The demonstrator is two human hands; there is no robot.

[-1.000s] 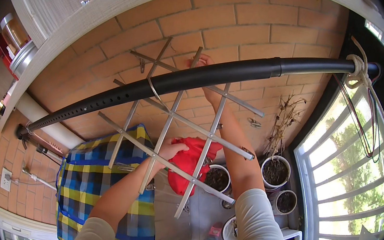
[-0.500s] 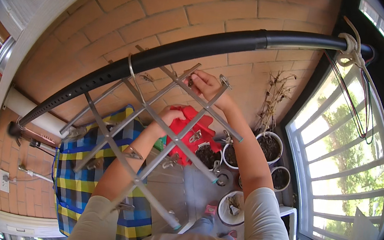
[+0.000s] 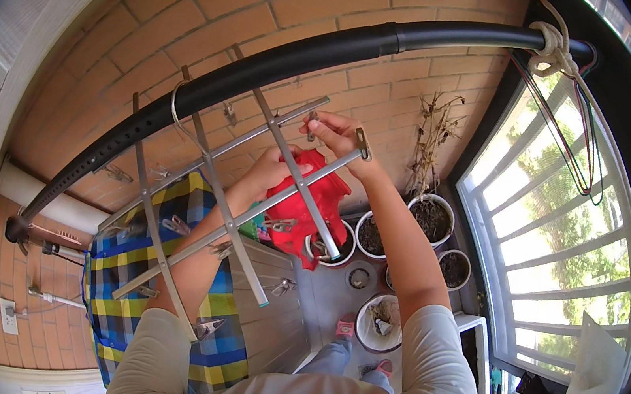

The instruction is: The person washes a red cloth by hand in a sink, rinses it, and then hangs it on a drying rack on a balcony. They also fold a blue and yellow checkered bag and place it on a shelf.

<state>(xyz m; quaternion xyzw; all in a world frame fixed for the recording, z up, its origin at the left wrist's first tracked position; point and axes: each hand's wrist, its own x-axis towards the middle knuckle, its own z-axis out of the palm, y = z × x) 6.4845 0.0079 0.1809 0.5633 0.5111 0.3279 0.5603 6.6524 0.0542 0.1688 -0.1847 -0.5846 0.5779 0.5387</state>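
Observation:
A red cloth item (image 3: 311, 203) hangs from my left hand (image 3: 268, 170), its upper edge gripped in the closed fingers. It hangs in folds; what kind of garment or cloth it is does not show. My right hand (image 3: 339, 138) pinches a small metal clip (image 3: 312, 122) at the far end of a metal lattice drying rack (image 3: 213, 160). The rack hangs by a hook (image 3: 177, 105) from a thick black pole (image 3: 293, 62), and both my arms reach up around its bars. More metal clips (image 3: 280, 225) dangle from the bars, partly in front of the cloth.
A brick wall (image 3: 219, 17) stands behind the pole. Potted soil and a dried plant (image 3: 432, 145) sit by the barred window (image 3: 555, 252) on the right. A checked cloth (image 3: 212, 343) covers something at lower left. Rope (image 3: 556, 49) ties the pole's right end.
The rack has swung round and its bars lie at a different slant. The red cloth is slightly higher, closer to the clip in my right hand. The whole view has shifted a little.

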